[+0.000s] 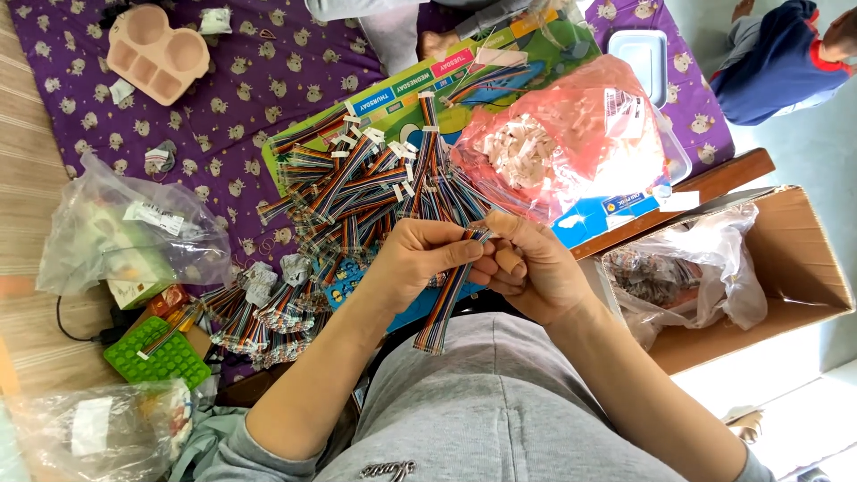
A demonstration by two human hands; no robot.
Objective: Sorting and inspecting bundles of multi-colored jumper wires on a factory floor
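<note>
My left hand and my right hand meet over my lap, both pinching the top end of one multicoloured ribbon cable bundle that hangs down toward my grey trousers. Tan tape wraps my right thumb and one finger. Just beyond the hands lies a big heap of similar striped cable bundles, many with small white tags, on a colourful board. To the right of the heap sits a pink plastic bag full of small white labels.
A purple patterned cloth carries a pink compartment tray. Clear bags and a green tray lie at left with more bundles. An open cardboard box with bagged cables stands right. Another person sits at top right.
</note>
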